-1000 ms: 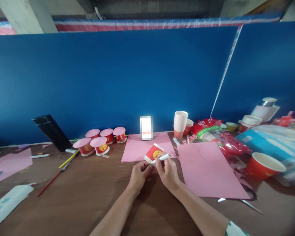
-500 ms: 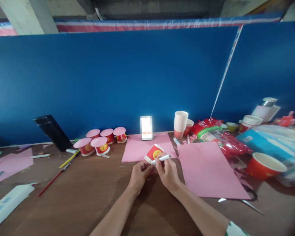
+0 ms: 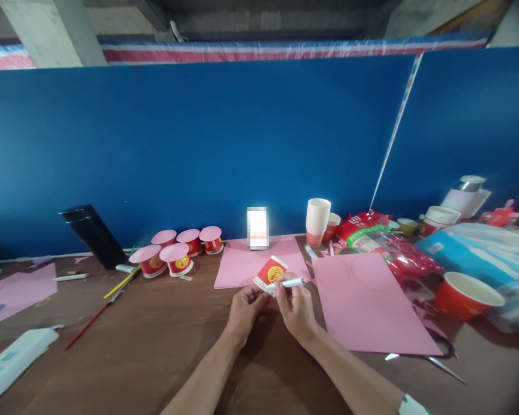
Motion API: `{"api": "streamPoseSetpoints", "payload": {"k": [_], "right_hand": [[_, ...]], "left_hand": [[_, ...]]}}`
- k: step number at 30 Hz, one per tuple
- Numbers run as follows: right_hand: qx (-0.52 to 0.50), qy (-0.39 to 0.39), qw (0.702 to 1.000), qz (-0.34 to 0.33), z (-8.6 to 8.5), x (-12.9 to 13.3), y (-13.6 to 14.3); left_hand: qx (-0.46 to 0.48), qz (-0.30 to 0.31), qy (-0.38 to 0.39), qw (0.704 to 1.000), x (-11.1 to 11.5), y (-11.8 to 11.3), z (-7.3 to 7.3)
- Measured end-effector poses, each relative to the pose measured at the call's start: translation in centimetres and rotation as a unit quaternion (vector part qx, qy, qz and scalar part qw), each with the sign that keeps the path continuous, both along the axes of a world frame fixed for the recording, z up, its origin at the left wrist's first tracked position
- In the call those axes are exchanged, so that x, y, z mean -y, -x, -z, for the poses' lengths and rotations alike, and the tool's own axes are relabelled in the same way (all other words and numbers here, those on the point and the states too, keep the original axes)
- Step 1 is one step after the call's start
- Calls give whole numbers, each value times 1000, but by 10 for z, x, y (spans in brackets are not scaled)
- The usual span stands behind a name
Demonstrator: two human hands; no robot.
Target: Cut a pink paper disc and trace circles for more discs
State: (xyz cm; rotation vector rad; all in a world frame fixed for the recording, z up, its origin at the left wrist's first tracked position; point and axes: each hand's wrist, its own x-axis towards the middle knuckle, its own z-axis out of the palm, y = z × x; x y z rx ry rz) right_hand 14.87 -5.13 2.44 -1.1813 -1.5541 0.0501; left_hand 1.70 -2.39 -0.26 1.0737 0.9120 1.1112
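A red paper cup (image 3: 271, 270) with a yellow emblem lies tilted at the near edge of a pink sheet (image 3: 233, 262). My left hand (image 3: 245, 314) is closed at the cup's pale patterned end, with thumb and fingertips pinching it. In my right hand (image 3: 297, 305) is a white pen (image 3: 292, 283), held nearly level between thumb and fingers. Its left end meets the cup's lower edge close to my left fingertips; the exact contact is too small to make out.
Several red cups with pink paper discs (image 3: 175, 252) stand to the left, near a black flask (image 3: 93, 235). To the right are another pink sheet (image 3: 372, 305), stacked white cups (image 3: 318, 216), a red plastic bag (image 3: 367, 227), an orange cup (image 3: 467, 295) and scissors (image 3: 445, 369).
The pen has turned slightly, its right end shifting a little down and to the right. My left hand stays at the cup. The whole view has shifted slightly.
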Motion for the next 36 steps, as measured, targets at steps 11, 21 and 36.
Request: {"api": "streamPoseSetpoints", "payload": {"k": [11, 21, 36], "right_hand": [[2, 4, 1000, -7, 0, 0, 1], [12, -1, 1000, -6, 2, 0, 1], [9, 8, 1000, 5, 1, -1, -1]], "left_hand": [[11, 8, 9, 1000, 1, 1, -3], [0, 6, 9, 1000, 2, 0, -5], [-5, 2, 4, 1000, 4, 0, -6]]}}
